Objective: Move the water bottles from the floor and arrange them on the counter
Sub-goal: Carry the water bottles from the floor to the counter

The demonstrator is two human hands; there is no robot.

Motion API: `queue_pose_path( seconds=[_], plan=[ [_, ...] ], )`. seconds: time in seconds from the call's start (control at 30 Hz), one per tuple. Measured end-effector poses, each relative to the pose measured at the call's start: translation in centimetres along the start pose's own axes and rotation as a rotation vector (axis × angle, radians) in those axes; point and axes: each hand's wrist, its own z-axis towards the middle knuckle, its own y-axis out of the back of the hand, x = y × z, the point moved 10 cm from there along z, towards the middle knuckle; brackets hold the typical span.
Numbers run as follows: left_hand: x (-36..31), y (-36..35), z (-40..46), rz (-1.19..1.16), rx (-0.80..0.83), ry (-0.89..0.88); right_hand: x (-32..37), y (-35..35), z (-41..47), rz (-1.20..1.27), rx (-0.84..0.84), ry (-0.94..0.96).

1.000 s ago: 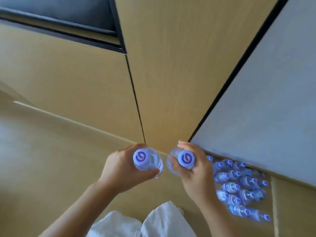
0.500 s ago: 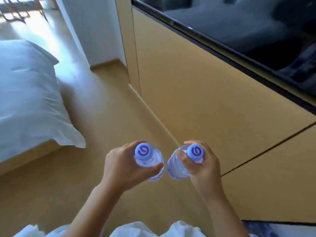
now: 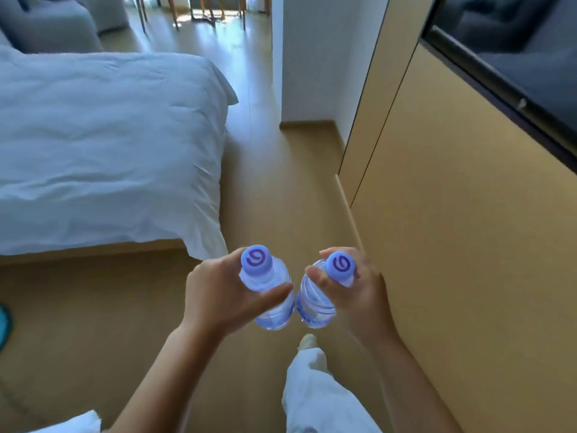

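White bed (image 3: 103, 145) far left, wooden floor (image 3: 281, 189) running ahead. Left hand (image 3: 218, 295) wrapped round left bottle (image 3: 268, 295), cap up, long axis near upright. Right bottle (image 3: 315, 300) just beside, cap tilted slightly right, gripped by right hand (image 3: 356, 295). Bottles near level, almost touching low down; neither hand nearer. Tan cabinet (image 3: 468, 245) close on right. No tabletop in view; probably carry stage, set-down spot not yet visible.
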Motion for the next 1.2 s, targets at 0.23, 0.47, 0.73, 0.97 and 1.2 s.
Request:
queue_pose_path(
  seconds=[0.23,0.47,0.73,0.97,1.2],
  plan=[
    [0.9,-2.0,12.5,0.073,-0.046,0.110,0.3,-2.4,15.5,-0.024,0.231,0.068],
    [2.9,-2.5,21.8,0.054,-0.131,0.216,0.1,-4.9,27.4,-0.002,0.284,0.069],
    [7.3,-3.5,34.7,0.011,-0.107,0.253,-0.5,-10.7,39.9,0.021,0.301,0.056],
    [11.0,-0.8,50.2,-0.008,-0.090,0.134,0.6,-17.3,52.0,0.012,0.209,0.068],
    [14.5,1.3,62.2,0.009,-0.078,0.058,1.8,-21.9,61.3,0.052,0.040,0.051]
  ],
)
